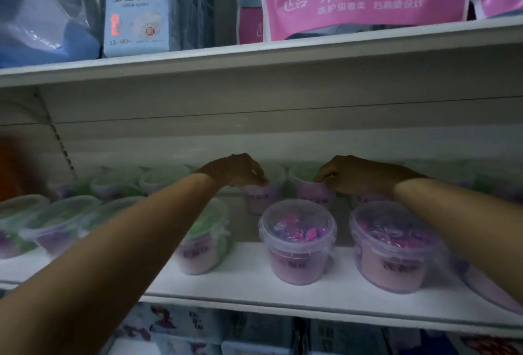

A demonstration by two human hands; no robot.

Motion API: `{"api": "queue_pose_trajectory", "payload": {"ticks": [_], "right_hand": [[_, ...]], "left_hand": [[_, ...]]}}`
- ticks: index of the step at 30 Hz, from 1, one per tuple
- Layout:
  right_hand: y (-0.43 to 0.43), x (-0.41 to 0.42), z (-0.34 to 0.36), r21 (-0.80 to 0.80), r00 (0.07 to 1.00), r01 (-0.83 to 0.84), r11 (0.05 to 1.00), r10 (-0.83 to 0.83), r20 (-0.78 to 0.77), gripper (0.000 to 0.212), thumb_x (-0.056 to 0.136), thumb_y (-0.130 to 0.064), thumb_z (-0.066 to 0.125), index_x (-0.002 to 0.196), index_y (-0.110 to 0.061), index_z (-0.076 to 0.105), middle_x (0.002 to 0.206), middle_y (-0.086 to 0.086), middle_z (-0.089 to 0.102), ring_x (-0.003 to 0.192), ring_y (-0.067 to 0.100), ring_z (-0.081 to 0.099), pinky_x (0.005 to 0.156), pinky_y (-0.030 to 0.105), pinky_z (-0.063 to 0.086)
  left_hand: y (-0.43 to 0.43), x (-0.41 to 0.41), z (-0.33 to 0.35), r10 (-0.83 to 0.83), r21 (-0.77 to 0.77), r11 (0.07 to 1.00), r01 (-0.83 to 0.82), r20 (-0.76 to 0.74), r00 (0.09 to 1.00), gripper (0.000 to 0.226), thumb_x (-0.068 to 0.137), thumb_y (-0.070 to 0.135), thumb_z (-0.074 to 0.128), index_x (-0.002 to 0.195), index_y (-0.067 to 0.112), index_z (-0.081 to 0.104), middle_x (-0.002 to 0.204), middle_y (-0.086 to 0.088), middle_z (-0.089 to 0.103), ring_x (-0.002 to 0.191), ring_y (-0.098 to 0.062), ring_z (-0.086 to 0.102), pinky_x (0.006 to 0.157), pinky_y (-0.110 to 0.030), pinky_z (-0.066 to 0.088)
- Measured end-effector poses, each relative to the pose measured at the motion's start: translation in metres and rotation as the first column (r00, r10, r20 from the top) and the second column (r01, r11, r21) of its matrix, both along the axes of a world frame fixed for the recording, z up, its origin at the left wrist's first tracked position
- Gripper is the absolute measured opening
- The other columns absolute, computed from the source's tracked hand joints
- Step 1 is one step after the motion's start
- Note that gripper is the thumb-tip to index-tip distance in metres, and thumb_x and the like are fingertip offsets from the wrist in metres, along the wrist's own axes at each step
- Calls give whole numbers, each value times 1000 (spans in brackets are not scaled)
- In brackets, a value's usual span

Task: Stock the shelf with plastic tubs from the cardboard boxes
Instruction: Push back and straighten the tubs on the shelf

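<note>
While both arms reach deep over the shelf [240,278], each hand is busy with a tub of its own in the back row. The left hand [237,170] has its fingers curled down over the lid edge of the left back tub [261,200]. The right hand [349,176] pinches the rim of the right back tub [311,193] in the same way, so neither hand is spread wide. These two pink tubs stand upright, side by side and nearly touching. Each lies just below and inward of the hand that holds it, so the hands face one another across the pair. Nearer the shelf's front edge stand the front middle tub [297,241] and the front right tub [393,244], both with clear lids, and the green tubs [65,219] fill the left part. My guess is that the pair is being settled into the back row. If so, letting go and drawing back would mean lifting the wrists clear of the front lids. No cardboard boxes are in view.
</note>
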State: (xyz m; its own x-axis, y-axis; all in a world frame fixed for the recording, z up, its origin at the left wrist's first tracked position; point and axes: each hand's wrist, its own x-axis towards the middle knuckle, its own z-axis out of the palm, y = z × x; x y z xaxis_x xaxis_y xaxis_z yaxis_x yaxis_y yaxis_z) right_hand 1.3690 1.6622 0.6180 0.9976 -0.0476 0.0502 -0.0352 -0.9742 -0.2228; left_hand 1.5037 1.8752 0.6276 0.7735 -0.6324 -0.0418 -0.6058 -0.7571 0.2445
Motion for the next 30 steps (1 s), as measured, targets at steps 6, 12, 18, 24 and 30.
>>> {"api": "queue_pose_trajectory", "payload": {"ticks": [6, 12, 18, 24, 30], "right_hand": [[9, -7, 2, 32, 997, 25, 999, -27, 76, 39, 88, -23, 60, 127, -23, 58, 132, 2, 55, 111, 20, 56, 93, 30, 44], [40, -31, 12, 0, 958, 54, 999, -52, 281, 36, 89, -38, 58, 125, -38, 53, 129, -8, 57, 110, 18, 57, 90, 32, 45], [80, -56, 24, -37, 922, -25, 999, 37, 385, 38, 89, -43, 54, 126, -43, 49, 123, -10, 59, 106, 17, 57, 90, 33, 43], [133, -63, 33, -157, 870, -56, 986, 126, 477, 41, 89, -44, 52, 129, -40, 49, 120, -10, 61, 101, 19, 62, 82, 37, 45], [192, -46, 31, -169, 873, 10, 986, 73, 482, 40, 89, -46, 50, 128, -39, 49, 129, -6, 54, 111, 21, 57, 84, 38, 44]], "left_hand": [[29, -26, -1, 169, -199, 972, -123, 234, 957, 36, 86, 51, 60, 118, 34, 62, 122, 5, 62, 111, -20, 59, 97, -33, 46], [76, -69, 2, 206, -280, 954, -107, 353, 913, 35, 86, 52, 58, 119, 40, 57, 118, 12, 63, 101, -12, 61, 89, -32, 50], [138, -114, 8, 147, -255, 966, -33, 444, 884, 38, 87, 47, 58, 124, 35, 57, 115, 7, 65, 91, -12, 64, 80, -39, 56], [212, -119, 6, 190, -232, 970, -77, 515, 836, 36, 87, 52, 55, 119, 35, 60, 111, 10, 67, 88, -10, 65, 76, -37, 57], [284, -95, 6, 185, -181, 978, -101, 541, 820, 41, 86, 59, 48, 121, 38, 55, 108, 12, 67, 92, -11, 64, 73, -38, 58]]}}
